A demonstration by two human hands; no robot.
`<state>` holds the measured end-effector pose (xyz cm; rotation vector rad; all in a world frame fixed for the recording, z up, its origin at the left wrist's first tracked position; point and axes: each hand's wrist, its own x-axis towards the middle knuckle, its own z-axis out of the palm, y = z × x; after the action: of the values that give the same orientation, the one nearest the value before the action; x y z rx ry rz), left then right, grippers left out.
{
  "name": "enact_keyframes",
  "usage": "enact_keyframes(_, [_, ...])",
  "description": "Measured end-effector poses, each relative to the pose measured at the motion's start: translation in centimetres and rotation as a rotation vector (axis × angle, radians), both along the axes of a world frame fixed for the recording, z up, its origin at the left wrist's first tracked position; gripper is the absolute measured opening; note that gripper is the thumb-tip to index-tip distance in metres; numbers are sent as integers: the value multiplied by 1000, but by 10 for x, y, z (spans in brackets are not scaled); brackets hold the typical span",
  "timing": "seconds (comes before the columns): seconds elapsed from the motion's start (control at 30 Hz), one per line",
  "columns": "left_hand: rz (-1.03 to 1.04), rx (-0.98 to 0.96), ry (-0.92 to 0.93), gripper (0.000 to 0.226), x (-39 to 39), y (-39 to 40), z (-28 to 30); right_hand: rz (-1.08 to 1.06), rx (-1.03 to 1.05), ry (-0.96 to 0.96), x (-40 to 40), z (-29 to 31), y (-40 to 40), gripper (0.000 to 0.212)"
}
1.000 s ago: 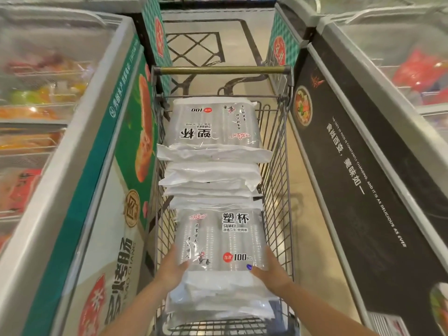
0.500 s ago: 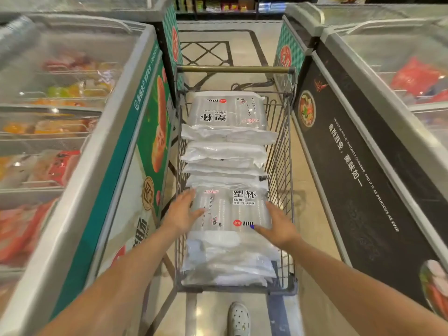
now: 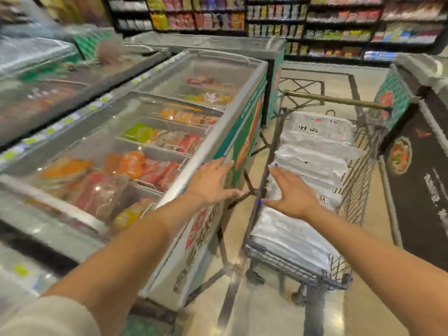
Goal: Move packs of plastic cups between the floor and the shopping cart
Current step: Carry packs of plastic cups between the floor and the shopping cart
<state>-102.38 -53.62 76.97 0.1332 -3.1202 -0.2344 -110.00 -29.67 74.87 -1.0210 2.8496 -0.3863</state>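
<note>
Head view: aisle between freezers, seen forward and down.
Cart: parked in the aisle just beside the left freezer, near end toward the person, handy for reaching in from above.
Packs of cups: all in sight lie inside the cart, stacked flat in overlapping layers from near end to handle; likely laid flat to stay put below the wire sides. None visible on the floor.
Left hand: fingers straight and spread, holding nothing, raised over the freezer's edge, outside the cart.
Right hand: fingers straight and relaxed, empty, hovering above the stack; contact with the top pack unclear.
Stage, as a guess: between packs, both hands free for the next reach.
</note>
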Motion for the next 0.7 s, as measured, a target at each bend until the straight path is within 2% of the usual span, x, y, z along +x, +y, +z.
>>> enact_keyframes(0.17, [312, -45, 95, 107, 125, -60, 33, 302, -16, 85, 47, 33, -77, 97])
enact_keyframes(0.3, [614, -70, 113, 109, 265, -65, 44, 583, -25, 102, 125, 41, -129, 95])
enact_keyframes(0.47, [993, -144, 37, 100, 459, -23, 39, 938, -33, 97, 273, 44, -182, 106])
enact_keyframes(0.57, [1217, -142, -25, 106, 575, 20, 39, 1157, -43, 109, 375, 49, -195, 97])
enact_keyframes(0.7, [1512, -128, -28, 120, 733, 101, 41, 1428, -61, 76, 520, 56, -191, 98])
